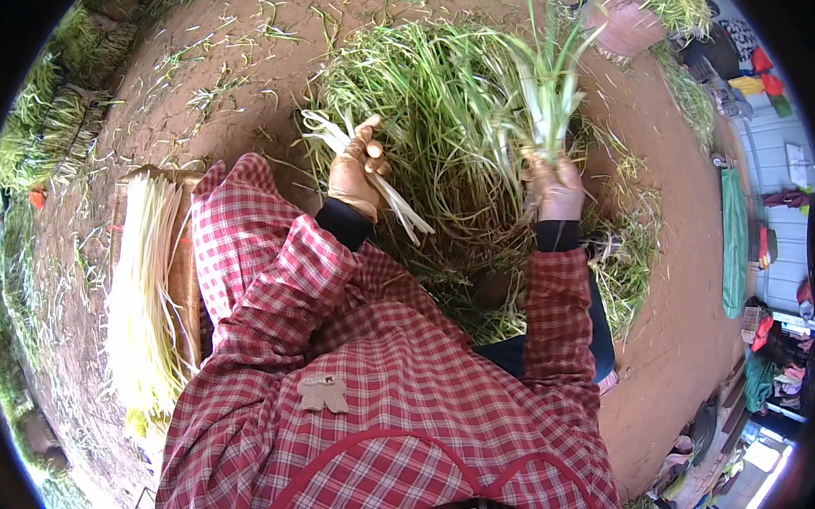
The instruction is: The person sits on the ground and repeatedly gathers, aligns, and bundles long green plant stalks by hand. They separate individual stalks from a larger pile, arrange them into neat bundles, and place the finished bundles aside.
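My left hand [354, 170] is closed around a few thin white stalks [408, 216], which stick out on both sides of the fist. My right hand [555, 189] grips a bunch of leafy shoots [551, 103], whitish low down and green toward the tips, pointing away from me. Between and beyond both hands spreads a large heap of long green shoots [418, 90] on the ground. Each hand is over an edge of this heap, and they are well apart from each other.
On my left, a long bundle of pale yellow-white stalks [144, 257] lies on a brown support [185, 264]. More greens [74, 123] are stacked at the far left. A reddish round object [625, 22] with greens stands at the far right. A green cloth [732, 240] lies along the right.
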`<state>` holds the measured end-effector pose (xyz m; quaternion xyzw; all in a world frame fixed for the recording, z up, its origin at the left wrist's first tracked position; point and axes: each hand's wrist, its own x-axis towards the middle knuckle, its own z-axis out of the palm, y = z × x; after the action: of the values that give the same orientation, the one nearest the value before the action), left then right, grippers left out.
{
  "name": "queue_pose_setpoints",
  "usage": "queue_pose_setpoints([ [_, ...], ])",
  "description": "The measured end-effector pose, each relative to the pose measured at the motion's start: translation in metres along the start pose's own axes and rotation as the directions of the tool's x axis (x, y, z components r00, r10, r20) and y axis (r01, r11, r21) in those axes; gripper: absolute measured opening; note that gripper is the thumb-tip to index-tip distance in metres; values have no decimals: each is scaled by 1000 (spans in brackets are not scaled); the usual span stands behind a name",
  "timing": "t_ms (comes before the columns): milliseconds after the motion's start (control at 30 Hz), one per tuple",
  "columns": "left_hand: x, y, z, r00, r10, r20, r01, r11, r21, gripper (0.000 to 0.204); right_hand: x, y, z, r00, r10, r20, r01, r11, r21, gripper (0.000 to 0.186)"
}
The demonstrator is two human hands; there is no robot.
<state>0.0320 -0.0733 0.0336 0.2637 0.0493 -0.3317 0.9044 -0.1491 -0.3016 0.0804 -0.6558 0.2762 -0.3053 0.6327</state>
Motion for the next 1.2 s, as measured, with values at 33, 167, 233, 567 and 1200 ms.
queue_pose_setpoints([
  [33, 1, 2, -1, 999, -18, -31, 18, 1000, 8, 25, 1, 17, 6, 999, 17, 41, -18, 1000, 18, 24],
  [167, 2, 4, -6, 995, -73, -61, 73, 997, -4, 26, 4, 82, 1, 995, 63, -83, -70, 993, -92, 23],
  [233, 1, 0, -8, 994, -92, -55, 94, 995, 29, 25, 8, 105, -4, 990, 106, -87, -121, 976, -183, 23],
  [567, -9, -33, -11, 958, -288, 12, 282, 947, 152, 30, -10, 133, 26, 966, 235, 110, -251, 953, 172, 16],
  [1200, -6, 6, 1, 996, -30, -80, 41, 990, 136, 27, -88, 183, 82, 823, 241, 515, 536, -25, -844, 45],
])
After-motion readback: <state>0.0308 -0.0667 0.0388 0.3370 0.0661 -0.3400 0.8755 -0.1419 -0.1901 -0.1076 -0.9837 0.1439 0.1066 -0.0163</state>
